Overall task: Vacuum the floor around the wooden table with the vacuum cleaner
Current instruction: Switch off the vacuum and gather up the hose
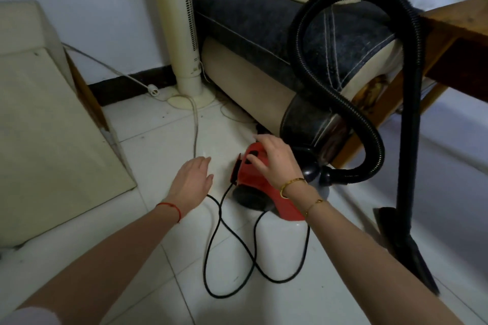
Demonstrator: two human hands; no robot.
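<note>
A red vacuum cleaner (253, 177) sits on the white tiled floor (290, 298) in front of a sofa. My right hand (274, 161) rests on its top, thumb near the dark buttons, fingers spread. My left hand (194, 179) hovers open just left of the vacuum, touching nothing. A black ribbed hose (351, 111) loops up from the vacuum's front and over to a black wand (408, 124). The wand leans against the wooden table (454, 24) at the right, with its floor nozzle (406, 243) on the tiles. The black power cord (227, 240) lies in loops near me.
A beige and dark grey sofa (264, 34) stands behind the vacuum. A cream tower fan (182, 34) stands by the wall, with a white cable and socket (153, 91) on the floor. A cream cushioned seat (52, 126) fills the left side.
</note>
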